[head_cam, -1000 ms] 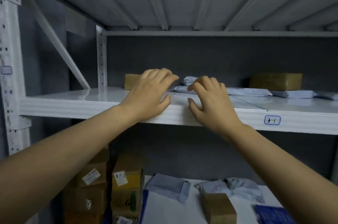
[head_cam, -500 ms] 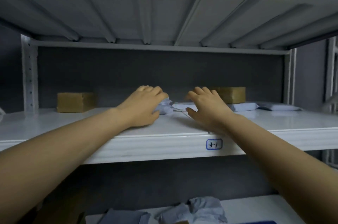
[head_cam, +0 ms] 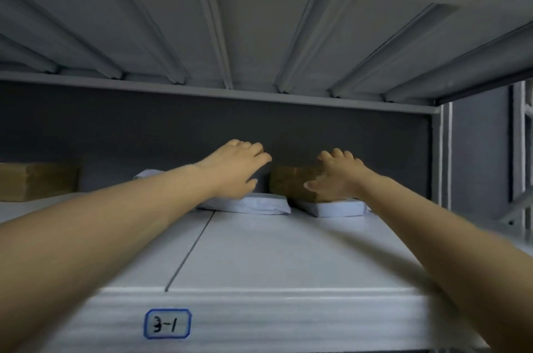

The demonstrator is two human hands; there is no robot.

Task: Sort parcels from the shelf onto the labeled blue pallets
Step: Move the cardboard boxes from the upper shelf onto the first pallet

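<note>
A brown cardboard box (head_cam: 288, 184) stands at the back of the white shelf (head_cam: 274, 254), on top of a grey mailer bag (head_cam: 337, 208). My right hand (head_cam: 337, 176) covers the box's right end, with fingers curved over its top and the thumb across its front. My left hand (head_cam: 236, 168) hovers just left of the box, above another grey mailer bag (head_cam: 251, 205). Its fingers are loosely bent and hold nothing.
A second brown box (head_cam: 34, 181) sits at the far left of the shelf. A "3-1" label (head_cam: 167, 323) is stuck on the shelf's front edge. The upper shelf's ribbed underside (head_cam: 259, 35) hangs low overhead. An upright post (head_cam: 444, 156) closes the right side.
Both arms have reached deeper into the shelf and to the right. My right hand went from the shelf surface onto the brown box, and my left hand left the grey bag it touched.
</note>
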